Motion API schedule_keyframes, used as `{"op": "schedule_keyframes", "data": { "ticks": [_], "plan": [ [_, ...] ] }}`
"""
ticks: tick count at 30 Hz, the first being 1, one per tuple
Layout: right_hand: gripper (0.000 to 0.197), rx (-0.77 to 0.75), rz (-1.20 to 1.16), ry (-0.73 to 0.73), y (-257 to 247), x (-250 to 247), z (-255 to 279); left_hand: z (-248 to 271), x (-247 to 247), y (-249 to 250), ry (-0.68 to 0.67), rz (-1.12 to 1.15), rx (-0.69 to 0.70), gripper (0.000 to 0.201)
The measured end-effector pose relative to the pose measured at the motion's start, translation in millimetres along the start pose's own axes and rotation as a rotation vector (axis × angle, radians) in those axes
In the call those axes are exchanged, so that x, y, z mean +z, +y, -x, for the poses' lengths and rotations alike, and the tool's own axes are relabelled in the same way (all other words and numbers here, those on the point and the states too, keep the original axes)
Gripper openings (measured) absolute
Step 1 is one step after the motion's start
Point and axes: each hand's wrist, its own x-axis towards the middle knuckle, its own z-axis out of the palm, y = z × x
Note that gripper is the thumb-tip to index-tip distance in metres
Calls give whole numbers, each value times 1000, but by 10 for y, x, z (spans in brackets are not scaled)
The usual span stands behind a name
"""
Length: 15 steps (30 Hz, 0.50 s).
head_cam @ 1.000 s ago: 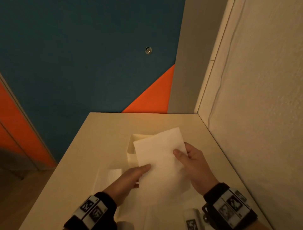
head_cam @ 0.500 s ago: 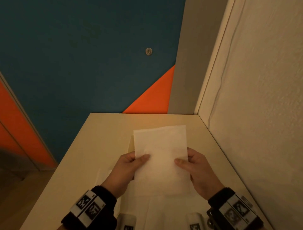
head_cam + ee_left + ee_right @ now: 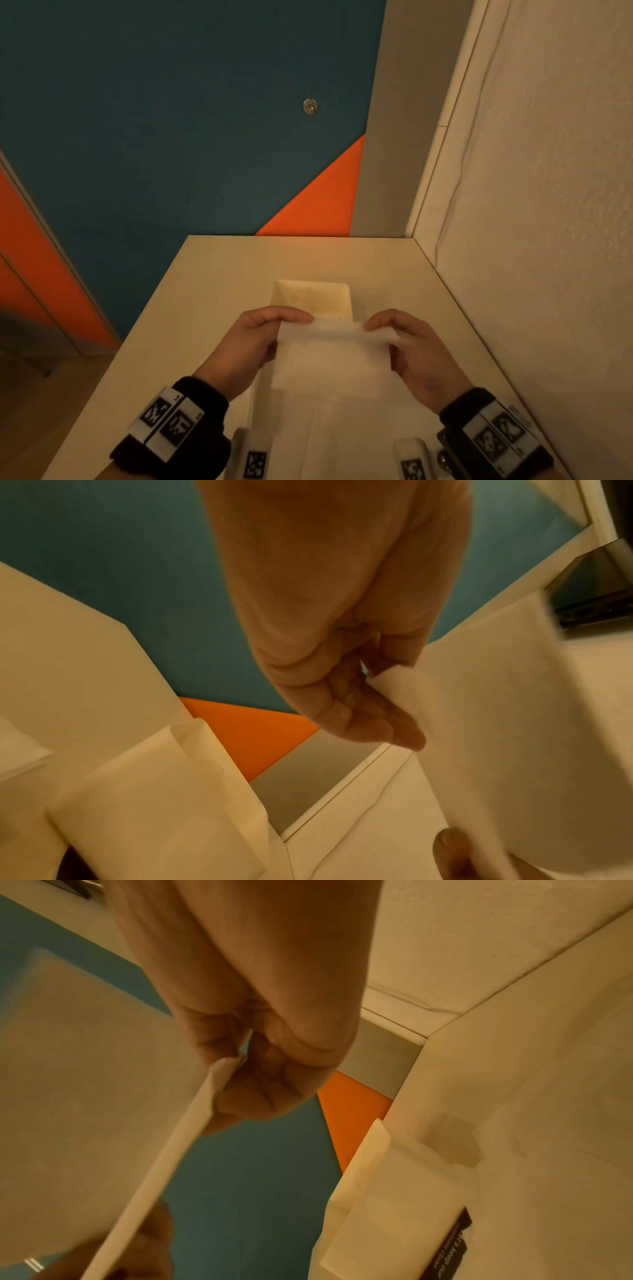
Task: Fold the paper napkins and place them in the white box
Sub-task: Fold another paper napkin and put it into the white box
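- Head view: the left hand (image 3: 255,337) and right hand (image 3: 411,349) pinch a paper napkin (image 3: 334,359) by its folded top edge, just short of the open white box (image 3: 310,301) on the table (image 3: 212,294).
- Left wrist: fingers (image 3: 356,712) pinching the napkin corner.
- Right wrist: fingers (image 3: 260,1093) pinching the napkin's edge.

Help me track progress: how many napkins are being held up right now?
1: the napkin both hands pinch above the table, before the box. More paper beneath; count unclear.
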Motion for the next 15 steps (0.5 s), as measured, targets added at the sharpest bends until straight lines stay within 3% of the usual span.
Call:
{"op": "schedule_keyframes", "data": {
  "ticks": [2,5,7,11,13,15],
  "plan": [
    [36,11,10,-2,-19,0,7,0,0,32,-9,21,-8,24],
    [39,16,-26,-2,-29,-12,13,4,17,33,-40,36,-12,39],
    [35,9,-53,-5,-32,-8,12,-4,37,-4,-10,-7,52,24],
    [5,-51,39,-8,-52,13,10,-23,61,-93,67,-52,123,24],
    [35,-51,95,-26,-56,5,2,-12,82,-87,79,-30,132,29],
    [54,-73,183,-24,-85,4,-6,1,85,-68,50,-22,126,29]
  ]
}}
